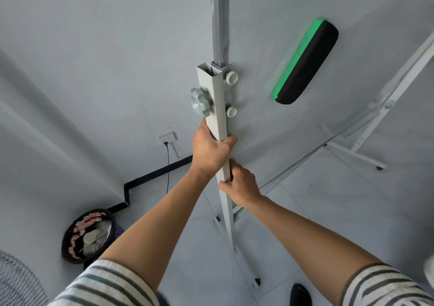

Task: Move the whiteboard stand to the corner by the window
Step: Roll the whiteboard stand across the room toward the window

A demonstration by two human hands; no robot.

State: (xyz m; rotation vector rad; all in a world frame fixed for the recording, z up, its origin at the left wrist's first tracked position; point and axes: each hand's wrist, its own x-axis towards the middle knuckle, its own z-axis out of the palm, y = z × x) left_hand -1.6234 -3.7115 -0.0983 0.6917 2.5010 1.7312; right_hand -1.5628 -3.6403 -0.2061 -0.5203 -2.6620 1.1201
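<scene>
1. Head view: the whiteboard stand (217, 108) fills the middle of the picture, its grey square post running from the top edge down to a wheeled foot on the tiled floor (317, 212).
2. The left hand (211, 148) is clenched around the post just below the large grey knob (199, 102); two smaller knobs (231, 78) sit on the post's other side.
3. The right hand (239, 186) grips the same post directly under the left one, fingers wrapped round it.
4. Both forearms reach forward from striped sleeves (105, 284).
5. A green-and-black eraser (305, 61) clings to the board surface to the right of the post.
6. The stand's second leg (366, 139) shows at the right, farther off.
7. On the left, a dark waste basket (88, 235) stands by the wall, beneath a wall socket (168, 137) with a black cord hanging from it.
8. A dark shoe tip (300, 294) shows at the bottom edge.
</scene>
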